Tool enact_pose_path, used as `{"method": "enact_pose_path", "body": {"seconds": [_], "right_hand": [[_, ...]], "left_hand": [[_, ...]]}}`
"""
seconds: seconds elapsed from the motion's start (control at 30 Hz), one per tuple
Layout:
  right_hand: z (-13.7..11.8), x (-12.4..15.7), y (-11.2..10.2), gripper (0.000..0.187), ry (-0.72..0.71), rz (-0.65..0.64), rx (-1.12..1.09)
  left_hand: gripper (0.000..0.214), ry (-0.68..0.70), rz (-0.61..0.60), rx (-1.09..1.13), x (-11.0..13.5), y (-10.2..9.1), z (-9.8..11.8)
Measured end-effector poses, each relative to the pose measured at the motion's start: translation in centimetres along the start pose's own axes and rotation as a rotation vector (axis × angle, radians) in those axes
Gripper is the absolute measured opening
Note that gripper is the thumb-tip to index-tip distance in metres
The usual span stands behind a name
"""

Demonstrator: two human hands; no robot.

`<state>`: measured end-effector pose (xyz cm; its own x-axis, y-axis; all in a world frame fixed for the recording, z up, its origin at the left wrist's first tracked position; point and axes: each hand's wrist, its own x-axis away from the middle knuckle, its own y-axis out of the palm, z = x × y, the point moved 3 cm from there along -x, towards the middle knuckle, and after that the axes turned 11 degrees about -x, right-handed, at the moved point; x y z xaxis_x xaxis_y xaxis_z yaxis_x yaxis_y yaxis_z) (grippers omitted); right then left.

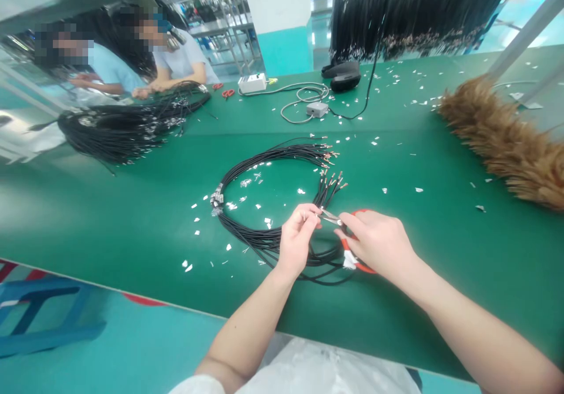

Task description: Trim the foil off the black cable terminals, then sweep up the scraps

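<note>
A looped bundle of black cables (251, 232) with bare copper-coloured ends lies on the green table. Clear tape wraps it at the left bend. My left hand (297, 235) is closed in a pinch over the near side of the bundle; a cable end seems to be between the fingertips, though it is too small to make out surely. In my right hand (381, 238) is a pair of scissors (363, 266) with orange-red handles, some white material wrapped on one loop. The scissor blades reach left to my left fingertips, where they touch or nearly touch what is pinched.
Small white scraps (187, 266) are scattered over the table (145, 218). A second black cable pile (118, 127) lies far left, by two co-workers. Beyond the bundle are a grey cord with a small box (317, 109) and a black object (345, 80). A brown feather duster (506, 141) lies right.
</note>
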<state>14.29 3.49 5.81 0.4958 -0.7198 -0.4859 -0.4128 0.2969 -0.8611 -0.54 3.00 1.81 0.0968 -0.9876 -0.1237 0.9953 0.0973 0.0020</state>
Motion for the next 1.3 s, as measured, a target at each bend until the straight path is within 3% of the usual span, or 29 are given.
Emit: {"method": "enact_pose_path", "body": {"seconds": [0.17, 0.3, 0.43, 0.5, 0.67, 0.8, 0.97, 1.1, 1.2, 1.3], "right_hand": [[-0.7, -0.1, 0.1, 0.024, 0.009, 0.073, 0.067], [-0.1, -0.6, 0.7, 0.023, 0.038, 0.061, 0.073], [3.5, -1.1, 1.3, 0.022, 0.321, 0.013, 0.096], [4.6, -1.1, 1.2, 0.020, 0.389, 0.031, -0.021], [2.3, -0.8, 1.1, 0.017, 0.262, 0.021, -0.525], [0.4, -0.7, 1.3, 0.021, 0.155, -0.089, -0.496], [0.4, -0.2, 1.9, 0.024, 0.119, -0.152, -0.385], [0.6, 0.0, 2.4, 0.021, 0.165, -0.098, -0.393], [0.7, -0.2, 2.0, 0.012, 0.230, 0.046, -0.558], [0.2, -0.8, 1.2, 0.010, 0.156, 0.141, -0.682]], "left_hand": [[0.022, 0.056, 0.091, -0.200, -0.2, -0.3, 0.2], [0.023, 0.064, 0.076, -0.200, -0.2, -0.4, 0.6], [0.022, 0.050, -0.043, -0.147, 0.5, -0.4, 1.2], [0.022, 0.002, -0.077, -0.088, 0.6, -0.5, 1.4], [0.021, -0.071, -0.061, 0.058, 0.0, -0.3, 1.5], [0.019, -0.074, -0.035, 0.100, -0.1, -0.3, 1.1], [0.018, -0.097, -0.012, 0.120, 0.2, -0.5, 0.6], [0.023, -0.097, -0.006, 0.164, 0.1, -0.4, 0.5], [0.029, -0.089, -0.040, 0.215, 0.0, -0.1, 0.3], [0.024, -0.107, -0.076, 0.223, -0.1, 0.2, -0.1]]}}
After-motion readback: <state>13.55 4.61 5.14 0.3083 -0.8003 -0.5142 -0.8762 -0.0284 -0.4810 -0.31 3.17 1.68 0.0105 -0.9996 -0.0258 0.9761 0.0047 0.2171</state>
